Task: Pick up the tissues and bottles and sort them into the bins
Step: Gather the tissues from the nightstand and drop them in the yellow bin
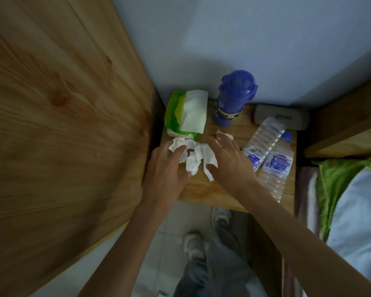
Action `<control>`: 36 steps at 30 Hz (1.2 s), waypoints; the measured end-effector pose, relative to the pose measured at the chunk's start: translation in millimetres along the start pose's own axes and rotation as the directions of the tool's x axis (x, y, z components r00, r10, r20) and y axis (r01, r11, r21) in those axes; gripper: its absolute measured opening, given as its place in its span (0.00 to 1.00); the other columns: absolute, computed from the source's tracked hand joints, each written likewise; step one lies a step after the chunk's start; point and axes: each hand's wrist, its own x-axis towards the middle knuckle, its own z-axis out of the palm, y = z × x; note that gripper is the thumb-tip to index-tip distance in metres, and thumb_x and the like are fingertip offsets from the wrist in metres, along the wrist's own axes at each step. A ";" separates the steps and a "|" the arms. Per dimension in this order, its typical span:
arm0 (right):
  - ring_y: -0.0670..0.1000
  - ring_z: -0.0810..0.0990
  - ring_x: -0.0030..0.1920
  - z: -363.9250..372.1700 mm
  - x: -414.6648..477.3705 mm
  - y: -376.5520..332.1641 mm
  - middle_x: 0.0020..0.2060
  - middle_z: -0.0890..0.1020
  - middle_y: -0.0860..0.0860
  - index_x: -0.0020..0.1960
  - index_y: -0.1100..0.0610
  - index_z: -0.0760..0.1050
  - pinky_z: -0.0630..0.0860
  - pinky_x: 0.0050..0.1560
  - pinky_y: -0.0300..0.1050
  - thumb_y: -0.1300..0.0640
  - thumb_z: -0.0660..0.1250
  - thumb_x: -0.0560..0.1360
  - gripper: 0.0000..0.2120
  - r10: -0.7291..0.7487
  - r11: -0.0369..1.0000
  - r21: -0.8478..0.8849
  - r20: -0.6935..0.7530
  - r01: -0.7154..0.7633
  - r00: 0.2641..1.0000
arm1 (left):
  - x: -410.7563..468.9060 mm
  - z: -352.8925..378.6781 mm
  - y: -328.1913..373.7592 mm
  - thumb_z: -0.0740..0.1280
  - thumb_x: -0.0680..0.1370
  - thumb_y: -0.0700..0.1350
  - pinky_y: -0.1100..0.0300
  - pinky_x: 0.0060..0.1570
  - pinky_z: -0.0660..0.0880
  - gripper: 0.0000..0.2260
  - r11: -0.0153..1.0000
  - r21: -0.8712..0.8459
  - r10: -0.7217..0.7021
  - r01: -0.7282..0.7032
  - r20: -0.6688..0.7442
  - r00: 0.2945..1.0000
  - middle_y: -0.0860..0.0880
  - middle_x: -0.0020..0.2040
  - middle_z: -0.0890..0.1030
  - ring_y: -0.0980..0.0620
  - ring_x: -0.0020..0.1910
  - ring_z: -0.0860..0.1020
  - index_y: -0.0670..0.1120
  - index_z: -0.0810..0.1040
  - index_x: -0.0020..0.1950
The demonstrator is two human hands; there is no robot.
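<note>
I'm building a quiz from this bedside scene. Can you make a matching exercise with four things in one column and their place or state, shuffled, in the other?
1. purple flask
2. clear bottles
3. crumpled tissues
4. tissue pack

A. lying on their sides, on the right
B. between the left hand and the right hand
C. back left, a sheet sticking out
D. standing upright at the back

Pairs: 1-D, 2-A, 3-B, 4-C

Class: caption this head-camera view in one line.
Left hand and right hand reach for crumpled tissues on a wooden table beside two plastic bottles.
</note>
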 end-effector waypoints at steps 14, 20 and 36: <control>0.59 0.70 0.73 48.0 23.8 13.4 0.75 0.67 0.55 0.78 0.51 0.66 0.79 0.59 0.57 0.51 0.78 0.73 0.38 0.083 0.992 -0.097 0.030 -0.080 0.996 | 32.5 56.8 -35.1 0.80 0.73 0.45 0.48 0.68 0.76 0.40 1.000 0.014 -0.025 0.025 0.062 0.998 0.51 0.79 0.67 0.47 0.76 0.67 0.55 0.65 0.81; 0.56 0.73 0.69 62.7 23.0 10.3 0.69 0.71 0.53 0.73 0.52 0.71 0.79 0.56 0.51 0.55 0.79 0.71 0.33 0.062 0.996 -0.071 0.013 -0.061 0.998 | 37.9 62.3 -42.5 0.78 0.75 0.44 0.53 0.63 0.78 0.34 0.999 0.038 -0.033 0.031 0.055 0.998 0.52 0.75 0.70 0.49 0.72 0.70 0.56 0.69 0.79; 0.59 0.82 0.52 66.7 15.5 16.5 0.54 0.80 0.53 0.61 0.56 0.79 0.82 0.46 0.55 0.68 0.74 0.70 0.20 0.097 0.988 0.128 -0.101 -0.083 0.990 | 41.8 57.9 -54.7 0.75 0.79 0.40 0.59 0.55 0.83 0.09 0.984 -0.146 -0.097 0.097 0.002 0.995 0.49 0.59 0.82 0.54 0.57 0.81 0.44 0.85 0.60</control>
